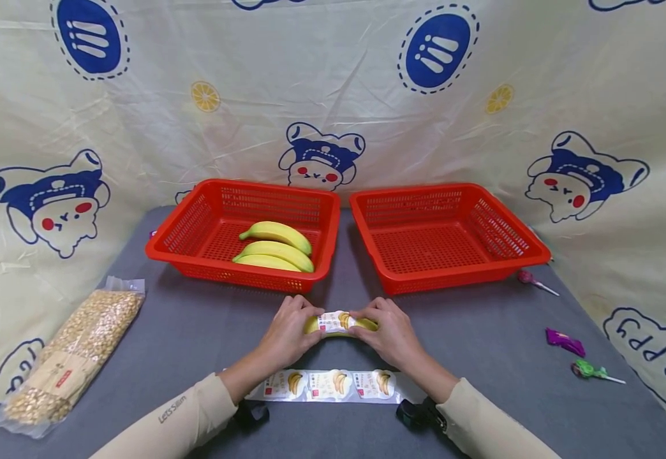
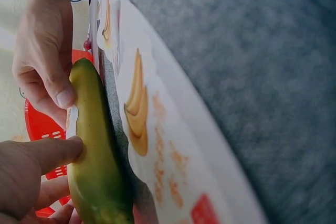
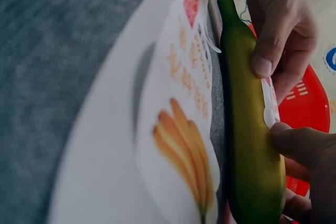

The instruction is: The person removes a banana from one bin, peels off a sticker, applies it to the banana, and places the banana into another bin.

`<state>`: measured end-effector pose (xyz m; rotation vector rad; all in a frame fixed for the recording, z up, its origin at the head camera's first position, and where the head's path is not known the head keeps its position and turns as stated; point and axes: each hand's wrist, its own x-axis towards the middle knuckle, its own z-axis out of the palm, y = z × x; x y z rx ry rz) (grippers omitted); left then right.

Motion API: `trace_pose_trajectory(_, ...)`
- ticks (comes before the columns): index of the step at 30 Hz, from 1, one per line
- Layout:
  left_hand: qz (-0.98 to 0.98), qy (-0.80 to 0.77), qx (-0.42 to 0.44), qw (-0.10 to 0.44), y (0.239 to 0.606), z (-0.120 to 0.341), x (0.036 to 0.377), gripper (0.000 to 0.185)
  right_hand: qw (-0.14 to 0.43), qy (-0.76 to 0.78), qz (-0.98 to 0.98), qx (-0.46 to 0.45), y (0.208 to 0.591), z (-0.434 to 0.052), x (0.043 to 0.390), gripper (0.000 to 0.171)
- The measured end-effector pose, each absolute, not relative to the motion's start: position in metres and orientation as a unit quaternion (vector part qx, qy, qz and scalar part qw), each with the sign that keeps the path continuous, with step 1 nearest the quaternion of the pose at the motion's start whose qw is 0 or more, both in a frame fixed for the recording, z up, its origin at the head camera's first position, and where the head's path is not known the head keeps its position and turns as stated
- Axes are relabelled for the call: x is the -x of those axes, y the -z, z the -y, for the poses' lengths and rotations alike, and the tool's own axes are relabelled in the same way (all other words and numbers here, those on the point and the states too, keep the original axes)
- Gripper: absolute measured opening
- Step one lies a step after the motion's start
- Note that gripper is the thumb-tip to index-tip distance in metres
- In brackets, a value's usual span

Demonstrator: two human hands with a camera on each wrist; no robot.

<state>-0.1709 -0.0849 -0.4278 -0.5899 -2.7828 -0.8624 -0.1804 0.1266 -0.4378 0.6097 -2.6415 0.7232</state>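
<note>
Between both hands a banana [image 1: 366, 324] is held crosswise just above the grey table, with a white label [image 1: 335, 322] printed with bananas on its upper face. My left hand [image 1: 291, 329] grips the banana's left part, thumb on the near side and fingers over the far side. At the right part, my right hand [image 1: 389, 333] grips it likewise. In the left wrist view the greenish-yellow peel of the banana [image 2: 97, 145] shows, with both thumbs pressing by the label's edge. Nearer my body lies a strip of similar labels [image 1: 333, 386], partly behind the forearms.
A red basket [image 1: 241, 275] at the back left holds several bananas [image 1: 275, 247]. Right of it stands another red basket [image 1: 448, 280]. On the left lies a bag of pale grains [image 1: 80, 350]. Along the right side are lollipops [image 1: 588, 370] and a purple-wrapped candy [image 1: 564, 342].
</note>
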Motion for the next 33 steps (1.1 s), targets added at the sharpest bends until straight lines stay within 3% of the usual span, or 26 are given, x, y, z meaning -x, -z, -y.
trace_pose_trajectory(9, 0.932, 0.286, 0.209, 0.079, 0.43, 0.084, 0.172, 0.037, 0.141, -0.24, 0.927, -0.25, 0.433, -0.113, 0.186, 0.035)
trace_pose_trajectory(18, 0.936, 0.283, 0.198, 0.068, 0.426, 0.082, 0.173, 0.037, 0.107, -0.219, 0.949, -0.2, 0.432, -0.12, 0.185, 0.035)
trace_pose_trajectory(33, 0.951, 0.216, 0.213, 0.061, 0.423, 0.079, 0.177, 0.042, 0.09, -0.229, 0.946, -0.209, 0.43, -0.122, 0.184, 0.035)
